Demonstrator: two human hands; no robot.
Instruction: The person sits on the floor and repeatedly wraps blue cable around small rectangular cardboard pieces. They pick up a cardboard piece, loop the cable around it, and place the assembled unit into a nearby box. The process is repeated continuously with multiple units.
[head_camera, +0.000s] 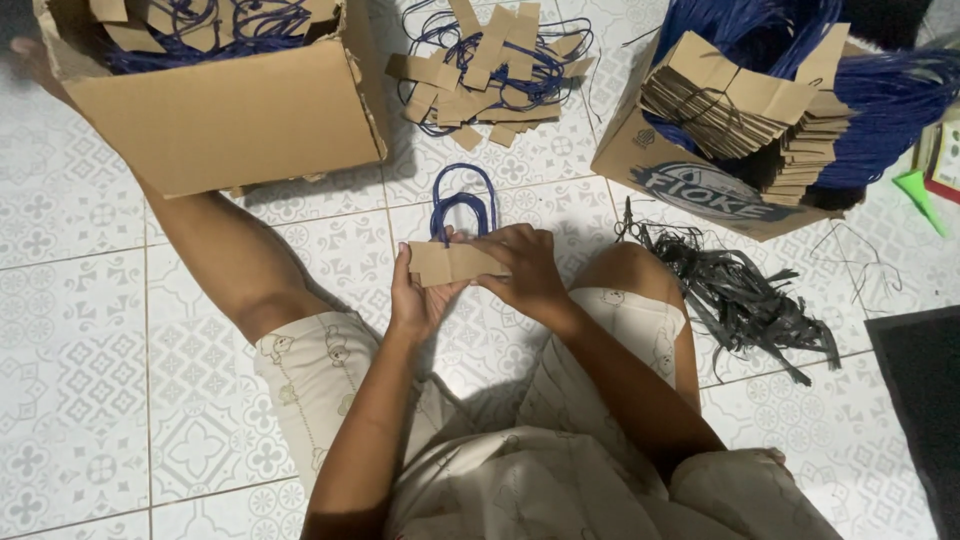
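**Hands pressing a card strip onto blue cord loops**

L to R: big cardboard box (230, 110); left hand (415, 295) grasping strip (455, 263) w/ cord loops (463, 207) above; right hand (528, 268) pinching same strip. Best kept flat, edges aligned, firm thumb pressure. Black scraps (740, 290) right.

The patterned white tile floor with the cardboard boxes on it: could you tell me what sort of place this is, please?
Probably a home floor used for piecework. The person sits on the patterned white tile floor, both hands on a brown card strip with blue cord loops, between an open brown cardboard box and a stack of folded brown card strips.
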